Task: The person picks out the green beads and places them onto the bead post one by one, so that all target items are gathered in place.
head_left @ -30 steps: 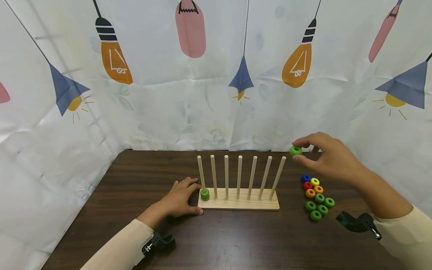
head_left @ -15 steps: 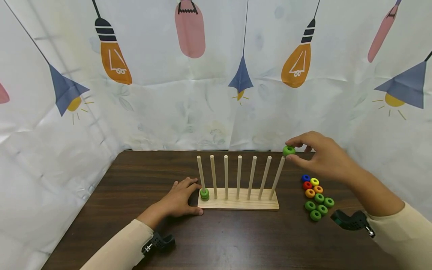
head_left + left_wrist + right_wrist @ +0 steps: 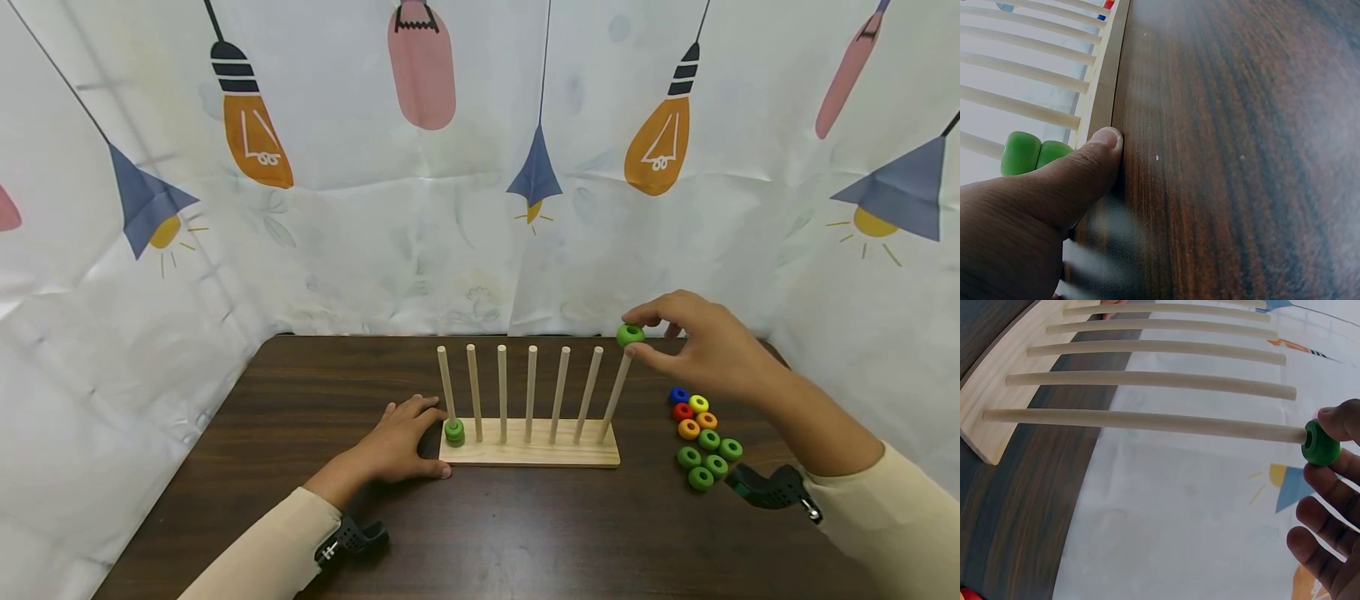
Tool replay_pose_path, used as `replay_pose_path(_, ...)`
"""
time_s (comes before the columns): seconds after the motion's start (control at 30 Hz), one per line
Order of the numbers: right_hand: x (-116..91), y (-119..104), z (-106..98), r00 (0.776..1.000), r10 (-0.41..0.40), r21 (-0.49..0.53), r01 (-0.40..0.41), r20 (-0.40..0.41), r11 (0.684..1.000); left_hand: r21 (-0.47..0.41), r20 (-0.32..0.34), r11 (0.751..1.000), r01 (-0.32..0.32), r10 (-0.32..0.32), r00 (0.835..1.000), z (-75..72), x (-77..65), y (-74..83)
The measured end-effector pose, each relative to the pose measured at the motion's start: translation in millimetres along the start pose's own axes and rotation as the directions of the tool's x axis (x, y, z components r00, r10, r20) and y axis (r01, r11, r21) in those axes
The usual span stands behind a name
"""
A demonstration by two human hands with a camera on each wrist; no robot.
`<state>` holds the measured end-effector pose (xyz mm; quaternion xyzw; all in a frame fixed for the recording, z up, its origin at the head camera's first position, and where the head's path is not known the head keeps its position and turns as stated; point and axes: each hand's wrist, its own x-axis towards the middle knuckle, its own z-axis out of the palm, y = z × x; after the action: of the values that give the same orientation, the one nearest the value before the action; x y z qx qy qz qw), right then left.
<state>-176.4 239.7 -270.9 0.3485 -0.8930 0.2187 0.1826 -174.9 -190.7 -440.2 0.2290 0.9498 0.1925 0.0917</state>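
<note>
Between thumb and finger of my right hand (image 3: 693, 342) I pinch a green ring (image 3: 630, 335), its hole meeting the tip of the rightmost peg (image 3: 616, 396); whether it is threaded, I can't quite tell. The pale wooden rack (image 3: 517, 456) (seven upright pegs in a row) stands toward the desk's (image 3: 525, 542) far edge, my left hand (image 3: 401, 442) at its left end. Two green rings (image 3: 454, 432) sit stacked on its leftmost peg (image 3: 447, 383).

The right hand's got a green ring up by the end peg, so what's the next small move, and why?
Probably slide the green ring down the rightmost peg: the right hand pinches it at that peg's tip, its hole facing the peg. The left hand holds the base at the other end, which should steady it.
</note>
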Motion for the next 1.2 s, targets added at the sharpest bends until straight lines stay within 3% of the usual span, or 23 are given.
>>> replay_pose_path(1.2, 19, -19, 10, 0.997, -0.074, 0.063, 0.074, -0.004, 0.995, -0.002, -0.006, 1.000, 0.007, -0.007, 1.000, 0.2, -0.8, 0.5)
